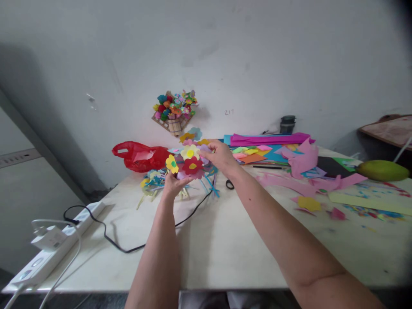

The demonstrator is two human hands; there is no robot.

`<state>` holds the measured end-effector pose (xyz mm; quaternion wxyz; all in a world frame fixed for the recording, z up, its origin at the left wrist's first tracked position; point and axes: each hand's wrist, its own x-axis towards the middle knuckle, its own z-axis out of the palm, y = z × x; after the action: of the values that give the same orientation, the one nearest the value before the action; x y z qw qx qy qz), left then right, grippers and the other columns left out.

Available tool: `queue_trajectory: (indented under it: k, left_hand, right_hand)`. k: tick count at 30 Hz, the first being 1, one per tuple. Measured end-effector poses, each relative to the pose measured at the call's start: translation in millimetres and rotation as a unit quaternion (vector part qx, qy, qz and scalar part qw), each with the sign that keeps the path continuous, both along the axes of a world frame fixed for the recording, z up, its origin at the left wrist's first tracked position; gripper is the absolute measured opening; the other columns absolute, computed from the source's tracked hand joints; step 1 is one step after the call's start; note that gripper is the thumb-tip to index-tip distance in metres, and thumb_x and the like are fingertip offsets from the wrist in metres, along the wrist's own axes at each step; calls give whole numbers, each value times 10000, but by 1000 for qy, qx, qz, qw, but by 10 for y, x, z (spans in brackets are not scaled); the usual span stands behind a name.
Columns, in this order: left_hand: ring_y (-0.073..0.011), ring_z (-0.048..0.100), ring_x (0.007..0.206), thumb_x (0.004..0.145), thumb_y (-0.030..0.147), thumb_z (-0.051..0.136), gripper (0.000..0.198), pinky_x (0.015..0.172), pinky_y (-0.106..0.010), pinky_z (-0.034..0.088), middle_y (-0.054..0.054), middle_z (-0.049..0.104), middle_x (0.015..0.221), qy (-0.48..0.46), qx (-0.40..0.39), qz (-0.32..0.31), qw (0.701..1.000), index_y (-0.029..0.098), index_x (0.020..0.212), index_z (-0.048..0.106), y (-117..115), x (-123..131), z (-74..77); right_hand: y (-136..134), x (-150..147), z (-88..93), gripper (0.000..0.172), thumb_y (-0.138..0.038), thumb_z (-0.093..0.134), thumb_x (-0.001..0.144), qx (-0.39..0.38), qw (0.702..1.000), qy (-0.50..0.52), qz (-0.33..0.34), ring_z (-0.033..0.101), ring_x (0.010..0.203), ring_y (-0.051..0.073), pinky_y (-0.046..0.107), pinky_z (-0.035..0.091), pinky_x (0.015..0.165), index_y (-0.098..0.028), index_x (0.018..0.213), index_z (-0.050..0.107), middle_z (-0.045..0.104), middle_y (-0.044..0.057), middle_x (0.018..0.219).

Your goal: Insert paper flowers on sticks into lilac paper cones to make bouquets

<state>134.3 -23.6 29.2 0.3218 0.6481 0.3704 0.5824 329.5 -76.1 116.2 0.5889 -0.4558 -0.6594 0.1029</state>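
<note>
A bunch of paper flowers (192, 166) in red, yellow, cream, purple and blue is held above the table by both hands. My left hand (175, 184) grips it from below on the left, its fingers partly behind the blooms. At the upper right of the bunch, my right hand (219, 155) has its fingers closed at a purple paper flower (204, 153). Blue paper strips (212, 189) stick out below. More paper flowers with pale stems (151, 182) lie on the table behind my left hand.
A red plastic bag (138, 156) sits at back left. A power strip (61, 240) with a black cable runs along the left edge. To the right lie coloured paper sheets (273, 154), pink scraps (302, 161) and a black scissor handle (229, 184). A flower basket (174, 127) hangs on the wall.
</note>
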Motion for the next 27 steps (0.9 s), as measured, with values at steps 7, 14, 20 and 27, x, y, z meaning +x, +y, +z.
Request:
queue_trajectory:
  k: [7,14,20,27]
  left_hand:
    - [-217,649,747,495,375,800,431,695,-297,505,-63,705,782,-10,14,1,1000,132,834,688,49,-33,-40]
    - [-205,640,713,492,368,796,405,661,-274,497,-57,701,752,-14,26,6,1000,131,806,697,61,-32,-31]
    - [-186,636,703,505,339,799,382,677,-274,498,-56,698,767,-45,11,-9,999,134,812,700,66,-30,-50]
    - [-192,645,776,534,316,790,428,736,-295,510,-78,711,883,-78,8,-33,996,142,911,688,73,-43,-79]
  right_hand:
    - [34,28,-20,274,-270,687,677,16,996,66,65,610,923,173,322,436,856,-185,491,505,642,67,1090]
    - [14,38,-1,254,-254,695,660,1,995,62,76,601,919,183,350,449,852,-175,493,521,612,83,1117]
    - [0,64,-9,201,-289,687,672,8,992,75,104,585,963,175,350,463,858,-177,550,573,585,68,1163]
    - [-79,77,42,213,-300,683,670,-8,987,109,120,577,1010,197,375,430,905,-173,540,571,587,82,1152]
